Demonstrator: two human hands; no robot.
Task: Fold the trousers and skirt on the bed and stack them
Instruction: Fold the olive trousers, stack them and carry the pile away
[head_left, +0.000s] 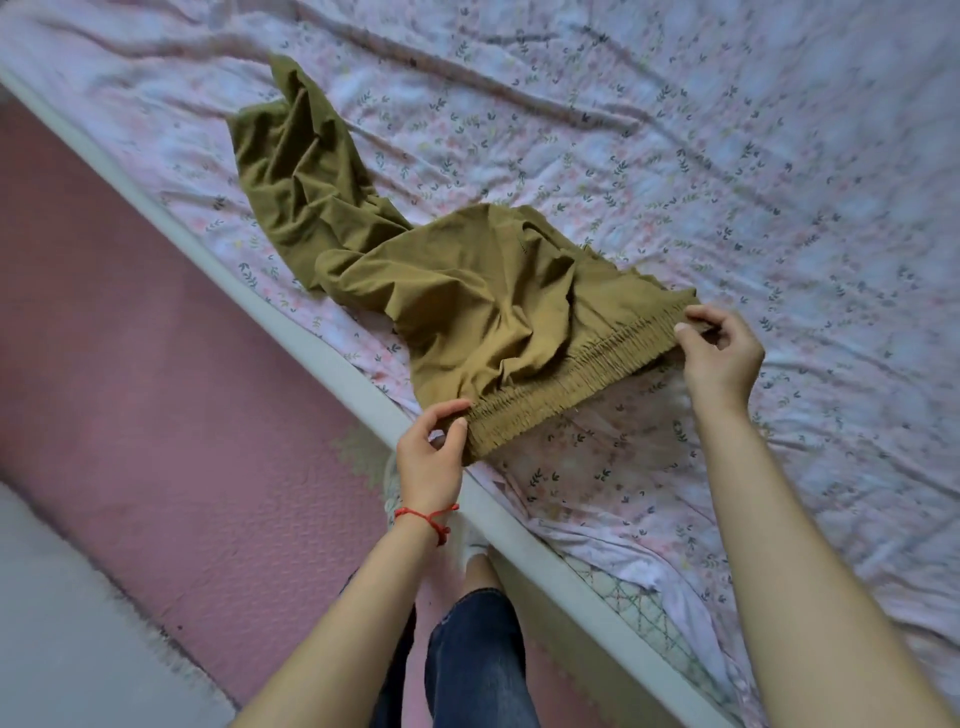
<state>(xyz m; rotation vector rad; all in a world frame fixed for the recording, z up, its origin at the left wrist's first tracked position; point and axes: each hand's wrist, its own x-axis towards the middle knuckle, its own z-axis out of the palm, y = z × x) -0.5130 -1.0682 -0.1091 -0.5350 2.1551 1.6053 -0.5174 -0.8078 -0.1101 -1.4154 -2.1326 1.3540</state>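
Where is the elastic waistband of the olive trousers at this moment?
In the head view, the elastic waistband is at centre, lifted just above the floral bedsheet near the bed edge, stretched between the left hand and the right hand.

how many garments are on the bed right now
1. An olive garment lies near the bed's edge; the left hand and right hand pinch the ends of its elastic waistband. No second garment is in view; one may lie outside the frame.

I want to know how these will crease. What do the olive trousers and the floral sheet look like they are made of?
Trousers: thin, matte woven cloth, maybe cotton or a blend; it drapes in soft folds, and the waistband is gathered, so likely elastic. Sheet: light, matte printed cloth, probably cotton; it lies in long fine wrinkles.
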